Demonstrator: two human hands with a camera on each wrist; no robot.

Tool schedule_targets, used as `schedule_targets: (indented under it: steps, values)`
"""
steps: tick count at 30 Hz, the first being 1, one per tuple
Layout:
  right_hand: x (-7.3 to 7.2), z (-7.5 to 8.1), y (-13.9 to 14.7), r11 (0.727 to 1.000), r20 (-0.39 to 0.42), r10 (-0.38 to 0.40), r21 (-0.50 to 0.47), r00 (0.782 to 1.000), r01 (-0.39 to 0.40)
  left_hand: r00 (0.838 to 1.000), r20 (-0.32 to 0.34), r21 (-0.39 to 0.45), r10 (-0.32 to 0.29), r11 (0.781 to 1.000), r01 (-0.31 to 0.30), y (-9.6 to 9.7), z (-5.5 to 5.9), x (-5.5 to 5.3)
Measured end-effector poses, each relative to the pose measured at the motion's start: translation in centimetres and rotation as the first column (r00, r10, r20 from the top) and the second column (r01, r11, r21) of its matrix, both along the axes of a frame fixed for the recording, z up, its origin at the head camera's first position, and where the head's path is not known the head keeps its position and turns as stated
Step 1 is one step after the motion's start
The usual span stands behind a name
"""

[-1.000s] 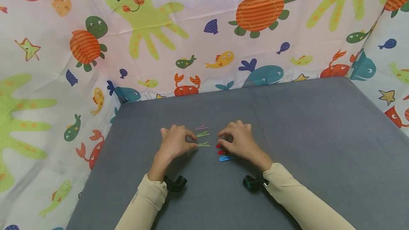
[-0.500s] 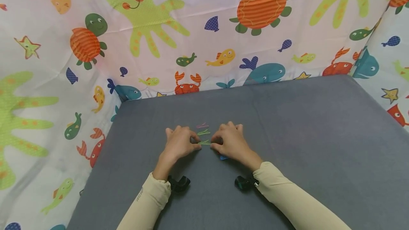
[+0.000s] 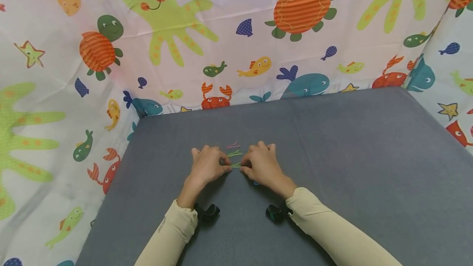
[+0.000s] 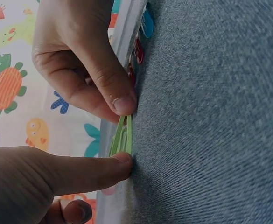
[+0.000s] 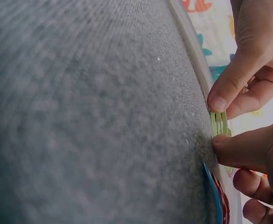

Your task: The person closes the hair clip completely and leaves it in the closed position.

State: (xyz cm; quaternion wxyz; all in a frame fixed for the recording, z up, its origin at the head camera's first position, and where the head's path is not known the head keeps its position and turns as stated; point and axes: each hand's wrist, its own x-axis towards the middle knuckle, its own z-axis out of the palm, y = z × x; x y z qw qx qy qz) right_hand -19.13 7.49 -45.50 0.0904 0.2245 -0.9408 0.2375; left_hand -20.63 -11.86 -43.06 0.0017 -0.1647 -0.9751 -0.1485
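Observation:
On the grey table a green snap hair clip (image 3: 235,166) lies between the two hands. My left hand (image 3: 207,165) pinches one end of the clip between thumb and index finger. The other end sits between the thumb and finger of my right hand (image 3: 263,165), seen plainly in the left wrist view, where the clip (image 4: 122,135) stands spread apart. Just beyond lie a second green clip (image 3: 235,153) and a pink clip (image 3: 233,145). A blue clip (image 4: 147,23) and red clips (image 4: 138,50) are by the right hand, mostly hidden under it in the head view.
The grey table (image 3: 343,155) stretches away on both sides of the hands. A cloth printed with sea animals (image 3: 251,48) hangs along the back and sides. Each wrist carries a black camera strap.
My right hand has moved left from beside the red clips to the nearest green clip and now pinches its end. My left hand has shifted slightly right. The red clips have become covered.

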Motion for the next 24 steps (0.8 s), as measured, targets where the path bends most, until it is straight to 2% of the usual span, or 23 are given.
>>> schedule_targets:
  steps: [5, 12, 24]
  values:
    - [0.0, -0.2, 0.0, 1.000, -0.005, -0.003, -0.017, 1.000, 0.003, 1.000, -0.015, 0.006, -0.009, 1.000, 0.009, 0.0, -0.1, 0.1]
    - [-0.4, -0.3, 0.6, 0.997, -0.020, -0.017, -0.075, 1.000, 0.016, 0.997, -0.077, 0.014, -0.026, 1.000, 0.027, 0.2, 0.0, 0.1]
    - [-0.5, 0.0, 3.0, 0.982, -0.037, -0.009, -0.188, 0.999, 0.002, 0.983, -0.170, 0.048, -0.074, 0.995, 0.083, 1.9, 0.3, 0.7]
